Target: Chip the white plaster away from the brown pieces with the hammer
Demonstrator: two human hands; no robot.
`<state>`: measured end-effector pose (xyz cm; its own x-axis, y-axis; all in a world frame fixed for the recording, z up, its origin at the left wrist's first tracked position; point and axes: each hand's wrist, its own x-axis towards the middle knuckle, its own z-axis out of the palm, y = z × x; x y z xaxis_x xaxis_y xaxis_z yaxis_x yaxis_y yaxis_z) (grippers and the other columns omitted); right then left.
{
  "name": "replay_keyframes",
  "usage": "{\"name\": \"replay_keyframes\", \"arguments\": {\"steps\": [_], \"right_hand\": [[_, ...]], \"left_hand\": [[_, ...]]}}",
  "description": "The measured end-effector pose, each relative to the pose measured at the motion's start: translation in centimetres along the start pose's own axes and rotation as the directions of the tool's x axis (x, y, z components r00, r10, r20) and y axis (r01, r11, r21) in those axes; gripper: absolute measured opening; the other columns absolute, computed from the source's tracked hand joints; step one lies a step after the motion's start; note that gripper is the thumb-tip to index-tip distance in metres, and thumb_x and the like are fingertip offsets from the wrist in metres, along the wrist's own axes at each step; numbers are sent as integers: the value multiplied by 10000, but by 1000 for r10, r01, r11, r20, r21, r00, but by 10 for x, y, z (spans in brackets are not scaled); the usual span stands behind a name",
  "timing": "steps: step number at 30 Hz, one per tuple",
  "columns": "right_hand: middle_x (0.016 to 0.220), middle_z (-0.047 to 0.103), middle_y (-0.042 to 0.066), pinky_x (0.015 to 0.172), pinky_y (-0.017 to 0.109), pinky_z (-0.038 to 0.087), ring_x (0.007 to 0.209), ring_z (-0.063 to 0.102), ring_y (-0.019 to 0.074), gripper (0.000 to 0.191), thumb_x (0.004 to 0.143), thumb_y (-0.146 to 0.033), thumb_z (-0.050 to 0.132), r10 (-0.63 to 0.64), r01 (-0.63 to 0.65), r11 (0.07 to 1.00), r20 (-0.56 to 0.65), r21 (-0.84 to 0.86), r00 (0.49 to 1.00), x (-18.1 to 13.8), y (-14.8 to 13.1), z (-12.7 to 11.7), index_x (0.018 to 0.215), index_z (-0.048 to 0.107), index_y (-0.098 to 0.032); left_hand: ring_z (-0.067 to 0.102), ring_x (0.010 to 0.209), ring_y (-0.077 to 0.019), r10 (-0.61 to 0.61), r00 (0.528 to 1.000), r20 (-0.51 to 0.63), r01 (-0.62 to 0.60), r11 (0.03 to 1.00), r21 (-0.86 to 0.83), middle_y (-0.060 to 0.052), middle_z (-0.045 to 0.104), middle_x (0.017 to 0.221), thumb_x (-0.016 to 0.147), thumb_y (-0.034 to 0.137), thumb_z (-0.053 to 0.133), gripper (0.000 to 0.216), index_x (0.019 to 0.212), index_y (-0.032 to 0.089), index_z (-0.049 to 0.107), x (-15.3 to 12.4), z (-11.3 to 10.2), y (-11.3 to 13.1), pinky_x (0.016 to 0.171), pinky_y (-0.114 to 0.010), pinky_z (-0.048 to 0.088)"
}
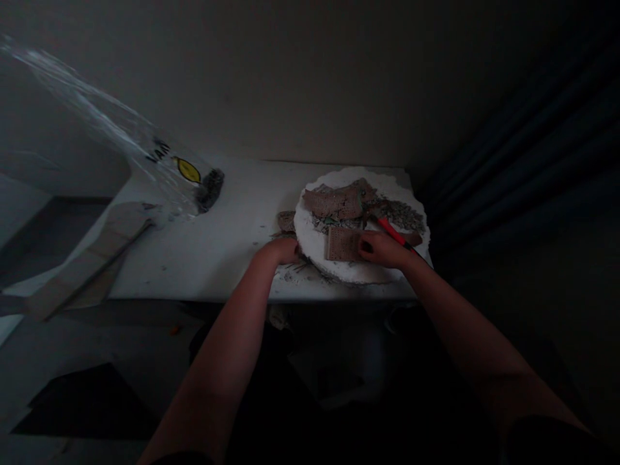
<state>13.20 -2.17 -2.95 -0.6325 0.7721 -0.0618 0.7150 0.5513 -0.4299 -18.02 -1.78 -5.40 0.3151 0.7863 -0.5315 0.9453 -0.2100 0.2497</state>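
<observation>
A round white board with a scalloped edge (314, 252) lies on the white table. On it, a flat brown piece dotted with small holes (341, 243) sits near the front. My right hand (382, 248) has its fingers curled at the right end of this piece. Just behind that hand, a red-handled tool (391, 229) slants across the board; its working end is unclear. Farther back are crumpled brown pieces (334, 200) and loose grey shreds (402, 214). At the board's left edge is my left hand (285, 250), its fingertips hidden in shadow.
A clear plastic bag (145, 148) with dark lettering and a yellow mark stands at the left, dark material at its bottom. Brown cardboard (97, 258) overhangs the white table's (227, 252) left end. Debris lies around the board. A dark curtain (533, 129) hangs at the right.
</observation>
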Motion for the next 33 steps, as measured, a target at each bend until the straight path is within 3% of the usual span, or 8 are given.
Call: {"name": "replay_keyframes", "arguments": {"steps": [4,8,12,16,19,22,28,33], "right_hand": [[897,679,71,723,274,423,792,599,170,55,853,-175,591,10,-10,1000,13,-1,1000,0,-3,-2,808,623,-182],[885,677,68,690,271,406,761,588,166,49,845,-164,594,11,-12,1000,22,13,1000,0,-3,-3,816,632,-176],[884,670,73,674,268,386,742,576,159,50,837,-165,595,-13,12,1000,48,20,999,2,-1,-2,816,640,-162],[899,665,87,669,271,376,750,567,167,75,855,-197,584,-9,9,1000,46,-4,999,4,0,-1,866,641,-148],[921,668,93,661,271,370,746,560,165,88,861,-206,584,-10,11,1000,49,-14,999,4,0,-2,891,641,-145],[899,670,82,645,267,373,731,562,162,67,864,-199,593,0,0,1000,35,-9,999,1,-2,-4,874,638,-150],[1069,682,135,827,340,441,959,623,237,142,938,-176,537,-104,96,980,-34,-177,994,-9,-9,1,994,665,-148],[1116,655,144,822,351,439,971,609,249,197,950,-183,489,-114,103,968,-35,-228,993,-10,-12,0,1084,627,-144]], "left_hand": [[678,870,-257,-88,986,-142,96,994,51,-98,755,963,799,379,645,236,907,193,742,-21,-19,-2,753,-320,474],[646,783,-202,63,931,-360,-90,994,-59,-54,719,840,843,354,607,188,865,187,690,-31,-27,14,689,-290,451],[631,877,-199,290,773,-564,-372,928,-33,-57,691,927,916,343,547,200,934,186,669,-23,-16,53,796,-318,476],[523,1230,-271,512,657,-553,-535,834,138,-107,607,1299,914,439,621,379,1206,198,633,-8,6,89,1020,-407,430],[417,1357,-306,539,682,-494,-513,834,202,-124,515,1447,901,476,648,497,1306,193,590,-2,15,100,1076,-448,390],[422,1350,-305,518,722,-458,-472,853,221,-119,524,1441,902,459,655,473,1289,192,605,1,16,101,1074,-452,387],[421,1338,-309,505,740,-443,-450,862,232,-122,545,1405,898,460,657,434,1232,182,637,1,14,100,1024,-447,415],[429,1326,-320,478,759,-442,-428,878,214,-125,553,1378,873,438,690,427,1212,182,649,0,14,104,1017,-456,418]]}}
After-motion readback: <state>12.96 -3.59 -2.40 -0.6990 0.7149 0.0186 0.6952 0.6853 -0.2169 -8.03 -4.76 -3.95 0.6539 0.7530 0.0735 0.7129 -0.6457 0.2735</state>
